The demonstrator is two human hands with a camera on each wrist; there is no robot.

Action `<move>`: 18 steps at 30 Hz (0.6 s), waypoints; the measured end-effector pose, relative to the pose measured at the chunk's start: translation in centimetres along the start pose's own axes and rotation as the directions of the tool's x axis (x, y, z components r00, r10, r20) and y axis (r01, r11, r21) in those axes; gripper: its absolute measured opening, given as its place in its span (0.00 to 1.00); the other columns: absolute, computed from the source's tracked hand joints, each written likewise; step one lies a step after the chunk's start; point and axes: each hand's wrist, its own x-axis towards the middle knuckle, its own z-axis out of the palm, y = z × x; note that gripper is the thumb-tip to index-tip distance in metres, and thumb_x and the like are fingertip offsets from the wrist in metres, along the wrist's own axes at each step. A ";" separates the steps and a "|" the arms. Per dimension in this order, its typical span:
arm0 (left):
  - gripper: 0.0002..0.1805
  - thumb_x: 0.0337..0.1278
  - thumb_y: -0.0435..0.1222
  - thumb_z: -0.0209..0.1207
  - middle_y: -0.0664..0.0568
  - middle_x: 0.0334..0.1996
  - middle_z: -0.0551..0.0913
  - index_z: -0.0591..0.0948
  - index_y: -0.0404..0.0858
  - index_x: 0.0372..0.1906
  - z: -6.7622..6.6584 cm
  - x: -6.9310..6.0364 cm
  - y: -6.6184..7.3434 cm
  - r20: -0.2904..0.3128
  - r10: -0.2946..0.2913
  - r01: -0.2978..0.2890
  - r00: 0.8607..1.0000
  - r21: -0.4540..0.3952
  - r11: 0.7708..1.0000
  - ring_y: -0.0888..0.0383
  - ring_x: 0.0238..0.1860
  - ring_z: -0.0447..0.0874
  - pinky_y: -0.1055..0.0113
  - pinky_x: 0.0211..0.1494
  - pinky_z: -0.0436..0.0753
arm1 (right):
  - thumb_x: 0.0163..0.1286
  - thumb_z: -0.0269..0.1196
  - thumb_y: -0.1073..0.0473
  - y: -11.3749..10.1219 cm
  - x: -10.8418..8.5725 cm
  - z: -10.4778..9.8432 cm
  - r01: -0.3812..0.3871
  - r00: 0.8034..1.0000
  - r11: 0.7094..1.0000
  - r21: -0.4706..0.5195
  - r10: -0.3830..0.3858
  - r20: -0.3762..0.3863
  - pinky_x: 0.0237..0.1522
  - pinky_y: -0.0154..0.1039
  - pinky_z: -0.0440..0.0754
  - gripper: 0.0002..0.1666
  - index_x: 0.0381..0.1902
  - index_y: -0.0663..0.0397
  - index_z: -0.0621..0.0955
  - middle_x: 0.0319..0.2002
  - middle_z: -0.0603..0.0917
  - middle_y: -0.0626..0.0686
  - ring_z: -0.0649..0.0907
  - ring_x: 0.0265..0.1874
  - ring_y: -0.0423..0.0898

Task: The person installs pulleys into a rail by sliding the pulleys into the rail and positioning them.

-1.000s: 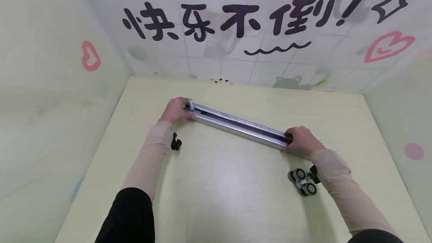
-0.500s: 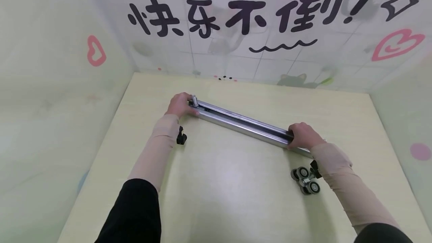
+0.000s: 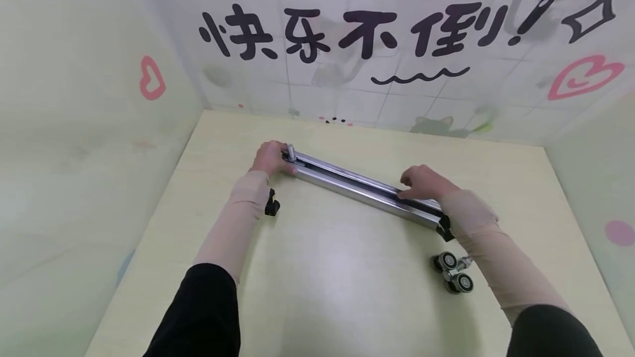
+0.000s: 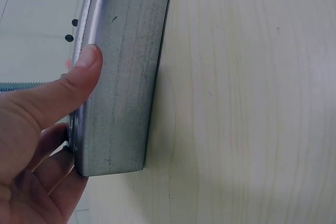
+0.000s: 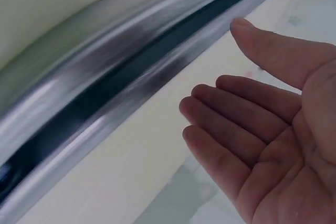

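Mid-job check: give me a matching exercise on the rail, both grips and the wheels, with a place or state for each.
1. Rail
2. Left grip
3. Right grip
4. Wheels

A. Open, holding nothing
B. Beside the right sleeve, apart from the rail
C. Holding the rail's end
D. Long and silver

Pairs: 1-D, 2-C, 3-A, 4-B

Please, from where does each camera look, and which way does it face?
Head: worn on the head, facing forward and down at the rail; left hand, right hand and sleeves show.
Left wrist: on that wrist, facing the rail's end; left hand shows.
Right wrist: on that wrist, facing the rail's slot; right hand shows.
Both wrist views share the rail.
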 end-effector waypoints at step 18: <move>0.38 0.29 0.35 0.73 0.41 0.58 0.72 0.74 0.35 0.56 0.3 0.3 -0.1 -0.004 -0.054 0.054 0.999 -0.019 0.998 0.45 0.58 0.67 0.55 0.64 0.66 | 0.58 0.61 0.66 -9.5 8.5 -0.9 0.209 0.976 0.976 0.068 -0.203 -0.085 0.50 0.45 0.78 0.19 0.47 0.69 0.78 0.46 0.80 0.64 0.81 0.44 0.56</move>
